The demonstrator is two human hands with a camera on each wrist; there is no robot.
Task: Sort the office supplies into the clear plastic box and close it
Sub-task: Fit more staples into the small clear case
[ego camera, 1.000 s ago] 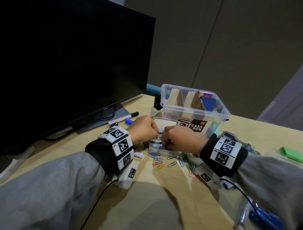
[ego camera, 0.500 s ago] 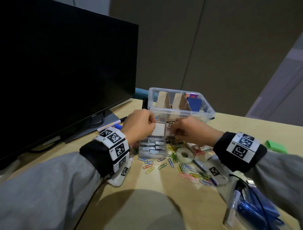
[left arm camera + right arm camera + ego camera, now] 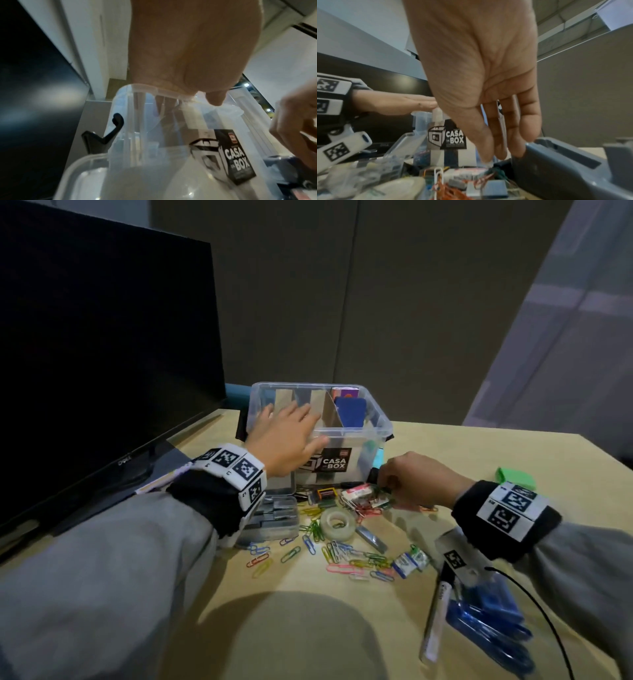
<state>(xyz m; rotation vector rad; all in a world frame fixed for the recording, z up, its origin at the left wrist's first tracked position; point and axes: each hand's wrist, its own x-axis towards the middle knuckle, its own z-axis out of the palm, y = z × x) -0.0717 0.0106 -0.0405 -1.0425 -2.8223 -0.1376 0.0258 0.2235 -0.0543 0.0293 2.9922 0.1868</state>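
Head view: left grip (image 3: 286, 436) flat over clear box (image 3: 380, 419) rim.

On the desk stood one clear plastic storage box (image 3: 370, 419), one roll of clear tape (image 3: 337, 523), one black monitor (image 3: 102, 371) and many loose coloured paper clips (image 3: 342, 556).

clear plastic box (image 3: 373, 419): upright, lidless, cardboard dividers, blue item in right compartment | paper clips (image 3: 346, 556): coloured, scattered in front of it | tape roll (image 3: 337, 523): flat among clips | small clear case (image 3: 274, 517): possibly staples inside
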